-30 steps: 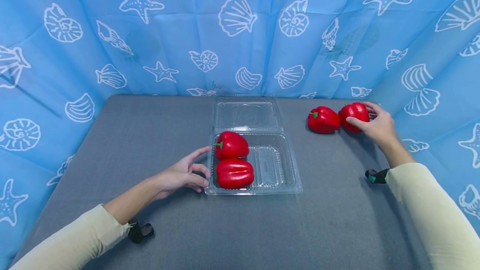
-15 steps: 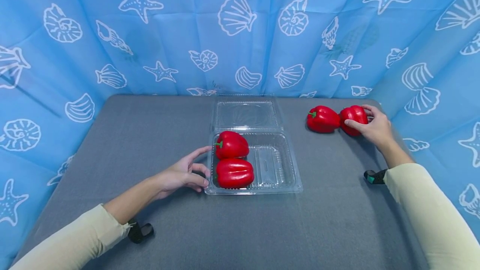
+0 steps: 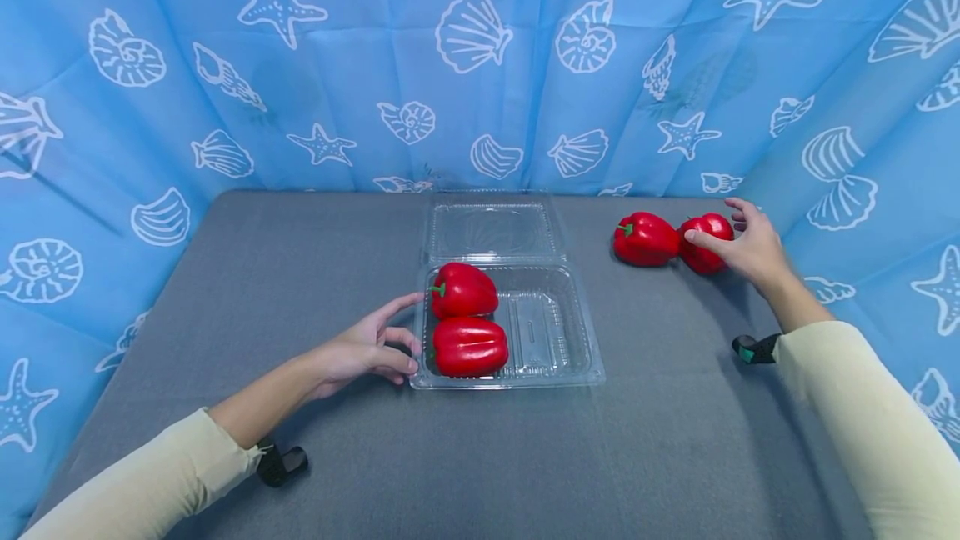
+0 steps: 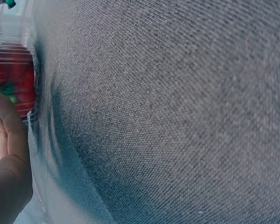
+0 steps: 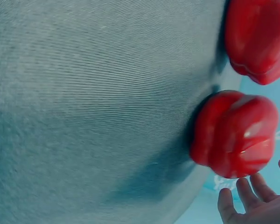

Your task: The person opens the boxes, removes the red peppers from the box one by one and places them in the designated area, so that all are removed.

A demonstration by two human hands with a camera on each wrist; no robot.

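One grey table (image 3: pixel 315 244) fronts blue seashell curtains (image 3: pixel 525 107), left hand (image 3: pixel 363 352) and right hand (image 3: pixel 752 252) loose in grip.

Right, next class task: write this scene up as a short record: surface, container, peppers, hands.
surface: grey cloth-covered table
container: rectangular clear plastic box, lid open behind it
inside: two glossy red bell peppers, on the left side
outside: two more peppers, near the table's far right corner
left hand: at the box's left edge
right hand: spread beside the rightmost pepper; contact unclear
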